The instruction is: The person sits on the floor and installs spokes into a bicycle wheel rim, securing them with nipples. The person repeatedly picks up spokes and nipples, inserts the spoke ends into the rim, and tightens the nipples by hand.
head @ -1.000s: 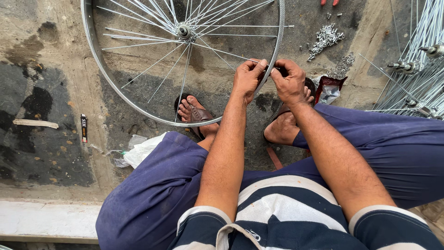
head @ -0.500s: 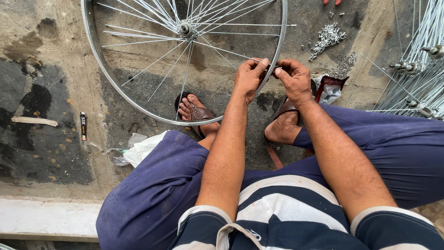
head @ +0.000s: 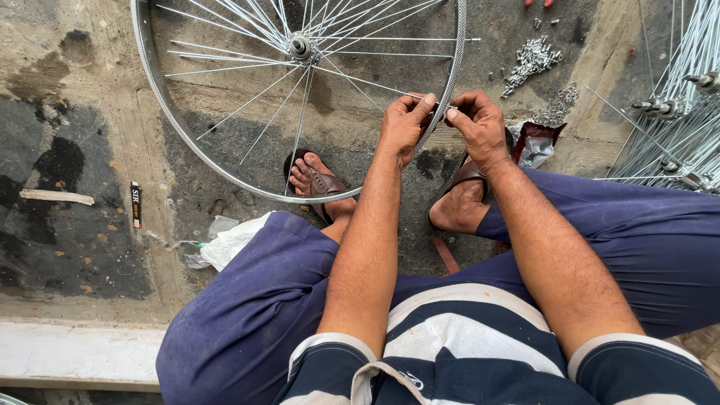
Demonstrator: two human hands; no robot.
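A bicycle wheel rim point(head: 187, 146) with a hub point(head: 301, 46) and thin steel spokes lies on the concrete floor before my feet. My left hand point(head: 405, 124) pinches the end of one spoke point(head: 360, 81) at the rim's right side. My right hand point(head: 480, 126) is just beside it at the same spot on the rim, fingers closed around something small that I cannot make out. Both thumbs almost meet over the rim. My sandalled feet point(head: 322, 184) rest under the rim's near edge.
Small metal nipples lie in piles point(head: 531, 60) on the floor at upper right, next to a torn red packet point(head: 534, 142). More spoked wheels point(head: 675, 112) lean at the right edge. A white plastic bag point(head: 229, 240) and a small dark lighter-like stick point(head: 136, 204) lie left.
Both hands stay at the rim's right side. The fingers have shifted slightly and closed nearer together on the spoke end; the wheel has hardly moved.
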